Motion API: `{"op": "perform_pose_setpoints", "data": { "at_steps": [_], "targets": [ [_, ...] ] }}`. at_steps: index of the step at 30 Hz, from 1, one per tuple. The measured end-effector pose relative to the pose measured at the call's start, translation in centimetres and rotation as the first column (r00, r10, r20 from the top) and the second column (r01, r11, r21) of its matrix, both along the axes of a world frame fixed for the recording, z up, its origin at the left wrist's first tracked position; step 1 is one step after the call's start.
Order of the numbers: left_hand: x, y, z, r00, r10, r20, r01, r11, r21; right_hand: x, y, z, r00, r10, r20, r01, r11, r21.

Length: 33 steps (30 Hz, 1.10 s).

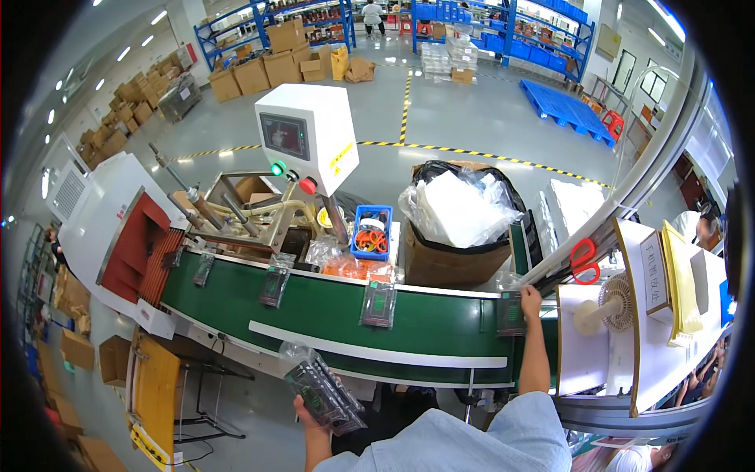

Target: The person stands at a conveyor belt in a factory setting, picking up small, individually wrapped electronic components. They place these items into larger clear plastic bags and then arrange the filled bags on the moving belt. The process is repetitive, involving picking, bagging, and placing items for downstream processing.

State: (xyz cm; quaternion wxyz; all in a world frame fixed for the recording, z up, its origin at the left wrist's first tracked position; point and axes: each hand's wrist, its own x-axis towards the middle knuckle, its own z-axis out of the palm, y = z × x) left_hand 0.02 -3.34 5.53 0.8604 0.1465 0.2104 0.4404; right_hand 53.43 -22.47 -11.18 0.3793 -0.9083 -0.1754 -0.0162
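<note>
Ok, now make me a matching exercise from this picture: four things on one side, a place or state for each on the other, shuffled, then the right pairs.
Things
1. Left hand
2. Right hand
3. Scissors
4. Blue bin

Places and states
A. Beyond the green belt, left of the large brown carton
B. Holding a stack of bagged packets
C. Red-handled, up and left of the small fan
D. At a single bagged packet near the belt's right end

Right pairs: 1-B, 2-D, 3-C, 4-A
</note>
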Motion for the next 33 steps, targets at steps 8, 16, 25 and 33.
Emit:
{"op": "perform_pose_setpoints", "data": {
  "at_steps": [8, 16, 25, 33],
  "targets": [
    [-0.4, 0.1, -1.1, 0.997, -0.029, -0.077, 0.024, 0.997, -0.072, -6.3, 8.0, -6.0, 0.991, -0.131, -0.037, 0.132, 0.991, 0.002],
    [-3.5, 0.3, -4.4, 0.98, 0.057, -0.188, -0.092, 0.979, -0.182, -11.4, 12.5, -2.3, 0.992, -0.112, -0.058, 0.102, 0.982, -0.157],
    [-3.3, 0.9, -1.7, 0.994, 0.006, -0.105, -0.031, 0.972, -0.233, -14.4, 13.4, 0.1, 0.961, -0.148, 0.234, 0.146, 0.989, 0.026],
    [-3.3, 1.6, -4.1, 0.98, -0.162, -0.114, 0.141, 0.975, -0.172, -30.9, 17.9, 10.9, 0.144, 0.847, -0.512, -0.607, 0.484, 0.63]
  ]
}}
